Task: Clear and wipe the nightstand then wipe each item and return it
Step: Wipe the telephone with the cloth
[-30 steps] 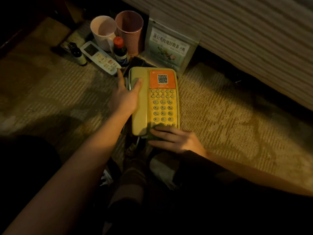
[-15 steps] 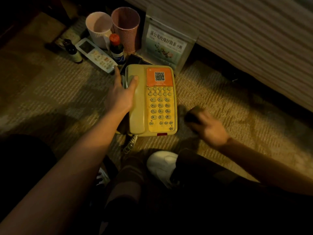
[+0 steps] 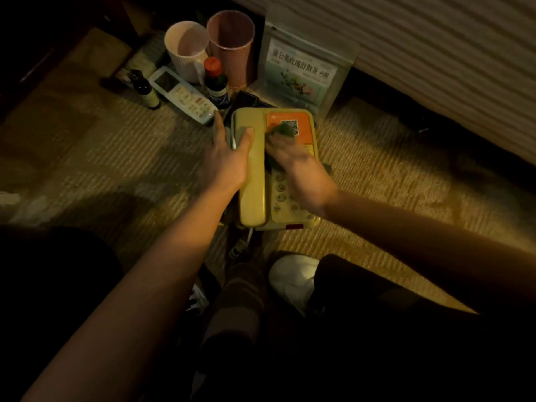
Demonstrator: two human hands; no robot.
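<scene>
A yellow desk telephone (image 3: 252,198) with an orange label lies on the carpet in front of me. My left hand (image 3: 226,163) rests on its left side, thumb pressed on the handset and index finger straight along the edge. My right hand (image 3: 304,175), blurred by motion, grips a dark green cloth (image 3: 282,130) and presses it on the phone's upper part, over the label and the top keys. The phone's coiled cord (image 3: 240,250) trails toward me.
Behind the phone stand a white mug (image 3: 187,50), a pink cup (image 3: 230,47), a red-capped bottle (image 3: 216,82), a small dark bottle (image 3: 143,89), a white remote (image 3: 182,95) and a tea package (image 3: 301,71). The striped bed side (image 3: 435,53) runs along the right. My white shoe (image 3: 293,277) is below.
My right hand left the phone's near edge, swung out to the right with the cloth, and now wipes the phone's upper part. My left hand stayed on the handset.
</scene>
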